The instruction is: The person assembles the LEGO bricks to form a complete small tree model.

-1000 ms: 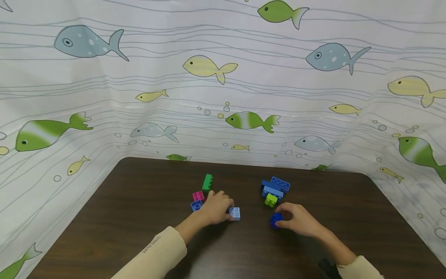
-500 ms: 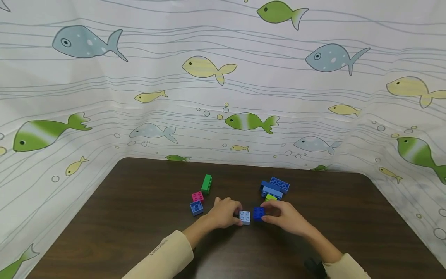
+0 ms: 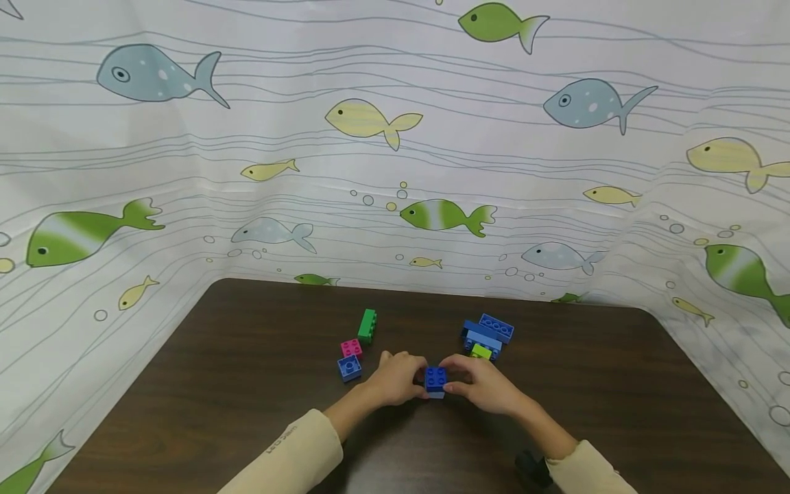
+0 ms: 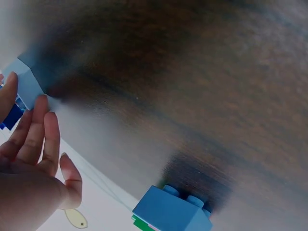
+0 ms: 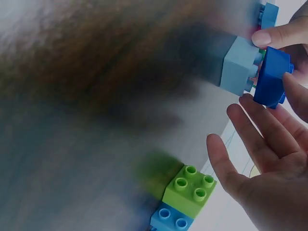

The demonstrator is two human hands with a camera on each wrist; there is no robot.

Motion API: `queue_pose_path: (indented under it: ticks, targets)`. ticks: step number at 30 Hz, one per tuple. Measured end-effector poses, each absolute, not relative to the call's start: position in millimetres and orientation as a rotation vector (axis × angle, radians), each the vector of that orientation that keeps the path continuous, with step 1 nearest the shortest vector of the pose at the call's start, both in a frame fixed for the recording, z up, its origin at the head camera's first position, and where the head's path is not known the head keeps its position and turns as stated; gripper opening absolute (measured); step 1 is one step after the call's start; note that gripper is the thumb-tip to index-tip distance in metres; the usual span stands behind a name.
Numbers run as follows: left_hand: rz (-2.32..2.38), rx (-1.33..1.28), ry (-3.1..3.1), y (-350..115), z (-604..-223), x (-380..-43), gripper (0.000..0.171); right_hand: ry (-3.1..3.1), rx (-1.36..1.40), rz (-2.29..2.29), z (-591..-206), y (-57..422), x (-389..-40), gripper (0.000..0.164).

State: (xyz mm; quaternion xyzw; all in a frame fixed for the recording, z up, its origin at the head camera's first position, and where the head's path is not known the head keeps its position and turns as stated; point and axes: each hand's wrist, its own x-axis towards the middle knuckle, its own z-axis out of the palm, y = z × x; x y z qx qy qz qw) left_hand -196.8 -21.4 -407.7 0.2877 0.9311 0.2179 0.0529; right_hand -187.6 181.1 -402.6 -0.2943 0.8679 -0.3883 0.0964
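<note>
My left hand [image 3: 396,379] pinches a light blue toy brick [image 5: 239,66] that sits studs up on the table. In the right wrist view a dark blue brick [image 5: 273,77] is held just over its studs, slightly tilted, with a narrow gap showing between the two. My right hand [image 3: 487,385] grips that dark blue brick between thumb and fingers. From the head view the dark brick covers most of the light one. The left wrist view shows the left fingers [image 4: 36,134] at the side of the light blue brick.
Left of the hands lie a blue brick [image 3: 349,368], a pink brick [image 3: 351,348] and a long green brick [image 3: 367,326]. Behind the right hand stand a lime green brick [image 3: 481,352] and several blue bricks [image 3: 483,341]. A fish-patterned curtain [image 3: 345,226] borders the dark table [image 3: 247,384].
The right hand has carried the dark blue brick leftward from beside the lime brick to above the light blue one. The left hand has shifted the light blue brick slightly right.
</note>
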Motion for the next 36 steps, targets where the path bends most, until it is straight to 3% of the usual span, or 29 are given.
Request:
queue_pose_path:
  ticks: [29, 36]
  targets:
    - [0.702, 0.876, 2.8, -20.8, -406.3, -196.6, 0.025, 2.615, -0.91, -1.092, -404.1, 179.7, -189.3, 0.027]
    - [0.727, 0.885, 2.76, -24.4, -403.9, -199.6, 0.031, 2.614, -0.916, -1.085, -404.5, 179.7, -188.8, 0.027]
